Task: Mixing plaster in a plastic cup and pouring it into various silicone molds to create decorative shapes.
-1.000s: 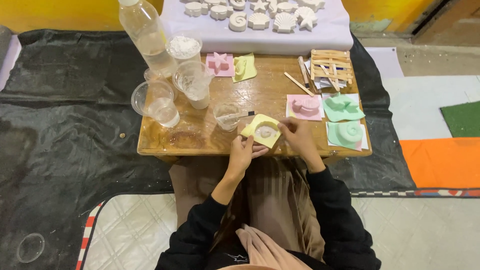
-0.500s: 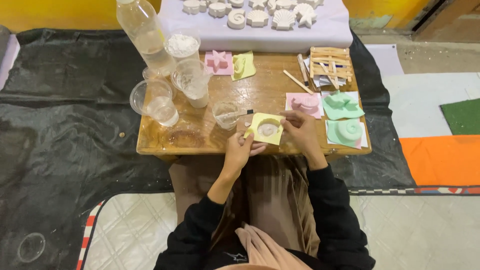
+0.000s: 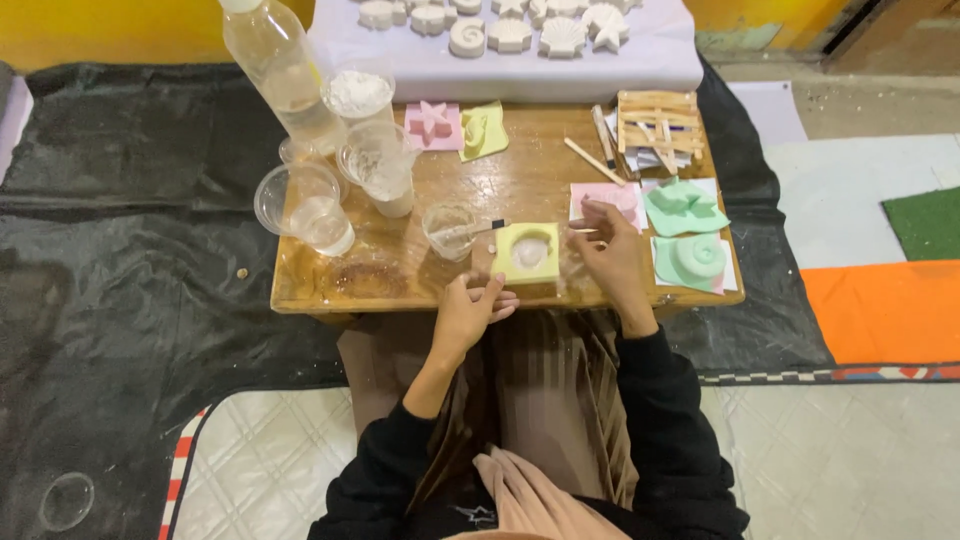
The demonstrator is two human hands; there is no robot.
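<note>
A yellow square mould with white filling in its round hollow lies near the front edge of the low wooden table. My left hand rests at that edge, fingers spread, fingertips touching the mould's near side. My right hand is just right of the mould, fingers curled around what looks like a thin stick. Its fingertips hover over a pink mould. A small clear cup holding a stirring stick stands left of the yellow mould.
A water bottle, several clear cups and a cup of white powder stand at the left. Green moulds lie at the right, behind them a box of wooden sticks. White cast shapes sit on a sheet behind.
My right hand has drawn away from the yellow mould's right side and moved right, over the pink mould. My left hand has slid back to the mould's near edge.
</note>
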